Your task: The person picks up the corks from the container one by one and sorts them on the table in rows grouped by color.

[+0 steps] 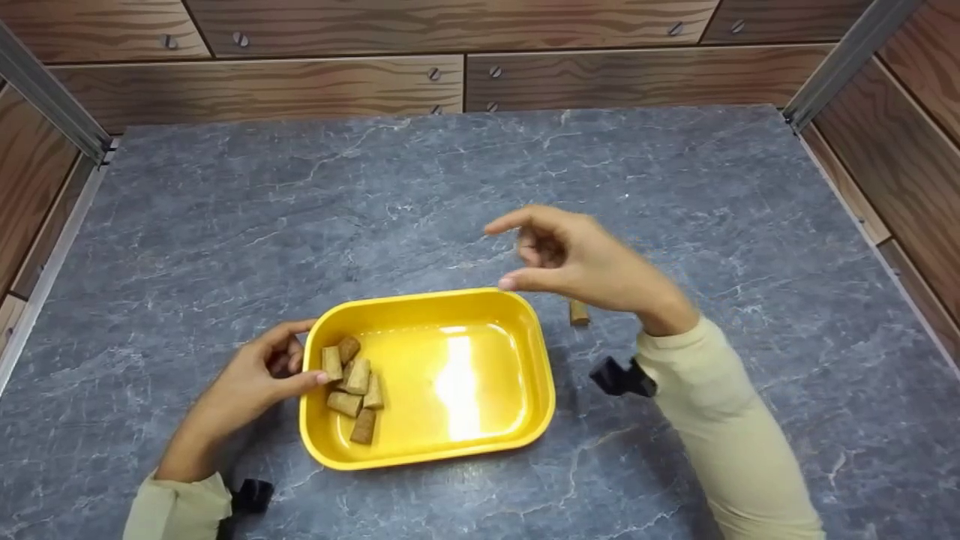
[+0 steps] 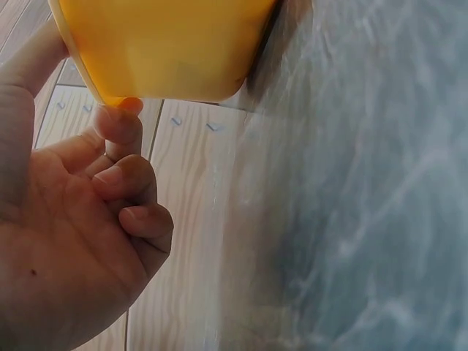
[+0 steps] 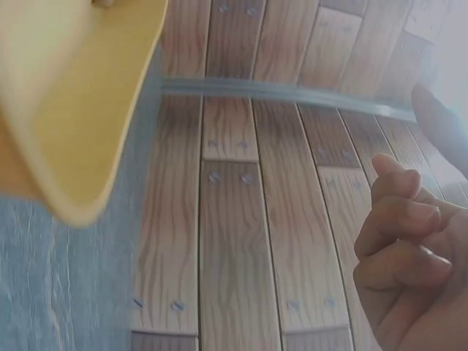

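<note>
A yellow rectangular tray (image 1: 427, 459) sits on the table. Several tapered brown corks (image 1: 358, 375) lie in a cluster at its left end. My left hand (image 1: 259, 371) grips the tray's left rim, thumb over the edge and forefinger along the outside; in the left wrist view the other fingers curl below the rim. Beyond the tray's far right corner hovers my right hand (image 1: 577, 259), holding nothing, with thumb and forefinger spread apart and the rest curled. Another cork (image 1: 578, 313) lies on the table right of the tray, partly hidden by this hand.
The grey marbled table (image 1: 300, 202) extends around the tray. Wood-patterned panels (image 1: 315, 86) enclose its back and sides, with metal posts (image 1: 832, 75) at the back corners. Black wrist mounts (image 1: 624, 376) stick out from both sleeves.
</note>
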`<state>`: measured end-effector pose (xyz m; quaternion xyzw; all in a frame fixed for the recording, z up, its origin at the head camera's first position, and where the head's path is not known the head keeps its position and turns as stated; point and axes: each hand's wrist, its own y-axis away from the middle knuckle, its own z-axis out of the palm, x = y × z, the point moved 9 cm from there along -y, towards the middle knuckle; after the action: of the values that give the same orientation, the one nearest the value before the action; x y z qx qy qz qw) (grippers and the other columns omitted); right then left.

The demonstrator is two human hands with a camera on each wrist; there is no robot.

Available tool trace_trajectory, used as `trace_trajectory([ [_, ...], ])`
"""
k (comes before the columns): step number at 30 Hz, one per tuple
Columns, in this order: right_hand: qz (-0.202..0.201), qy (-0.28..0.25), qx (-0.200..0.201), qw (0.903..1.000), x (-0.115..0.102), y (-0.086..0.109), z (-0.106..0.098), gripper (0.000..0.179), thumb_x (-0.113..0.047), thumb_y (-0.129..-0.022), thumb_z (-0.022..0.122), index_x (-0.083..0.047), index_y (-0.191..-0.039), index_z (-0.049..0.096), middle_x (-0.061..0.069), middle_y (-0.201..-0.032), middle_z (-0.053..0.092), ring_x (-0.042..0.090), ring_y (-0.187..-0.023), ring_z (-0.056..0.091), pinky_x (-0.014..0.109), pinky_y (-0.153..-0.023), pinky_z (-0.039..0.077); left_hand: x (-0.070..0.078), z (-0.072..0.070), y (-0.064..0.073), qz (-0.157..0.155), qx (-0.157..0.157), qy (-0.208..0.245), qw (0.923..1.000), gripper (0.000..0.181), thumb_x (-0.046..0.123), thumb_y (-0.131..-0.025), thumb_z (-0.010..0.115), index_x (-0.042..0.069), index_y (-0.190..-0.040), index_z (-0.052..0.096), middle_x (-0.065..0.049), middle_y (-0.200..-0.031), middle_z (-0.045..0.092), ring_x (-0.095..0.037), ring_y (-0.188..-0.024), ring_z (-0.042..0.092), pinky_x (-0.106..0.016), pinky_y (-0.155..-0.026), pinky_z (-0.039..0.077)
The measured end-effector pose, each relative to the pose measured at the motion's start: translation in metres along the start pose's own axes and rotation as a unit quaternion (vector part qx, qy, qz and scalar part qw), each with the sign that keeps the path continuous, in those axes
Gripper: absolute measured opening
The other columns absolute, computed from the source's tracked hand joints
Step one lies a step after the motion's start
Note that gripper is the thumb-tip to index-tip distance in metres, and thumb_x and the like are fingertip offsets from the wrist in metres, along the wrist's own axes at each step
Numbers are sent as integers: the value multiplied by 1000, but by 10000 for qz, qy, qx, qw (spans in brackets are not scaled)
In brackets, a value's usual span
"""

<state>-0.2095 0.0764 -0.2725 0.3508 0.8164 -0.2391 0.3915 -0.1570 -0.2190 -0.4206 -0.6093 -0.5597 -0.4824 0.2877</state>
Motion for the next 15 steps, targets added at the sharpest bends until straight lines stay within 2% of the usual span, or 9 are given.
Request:
trace_trajectory([
  [5,-54,345,-352,9988,-8,-19,26,52,-22,-82,76,-8,-128,57,-2,-78,49,10,-69,43,19,-62,39,-1,0,1,39,7,-9,10000,59,12,-79,79,4,-131,53,-3,-80,45,-6,-63,38,-21,-57,33],
  [8,-55,268,-538,9982,-13,-27,39,50,-23,-84,75,-9,-128,57,-3,-77,48,11,-69,43,20,-63,39,0,0,1,136,3,-19,9999,60,11,-79,78,2,-132,52,-2,-79,45,-6,-62,37,-21,-55,33],
  [15,-139,210,-767,9967,-18,-39,60,47,-24,-85,74,-9,-127,58,-3,-77,47,11,-69,43,22,-65,39,1,1,0,121,-12,57,9999,60,10,-78,78,3,-132,53,-2,-79,46,-7,-62,38,-21,-56,34],
])
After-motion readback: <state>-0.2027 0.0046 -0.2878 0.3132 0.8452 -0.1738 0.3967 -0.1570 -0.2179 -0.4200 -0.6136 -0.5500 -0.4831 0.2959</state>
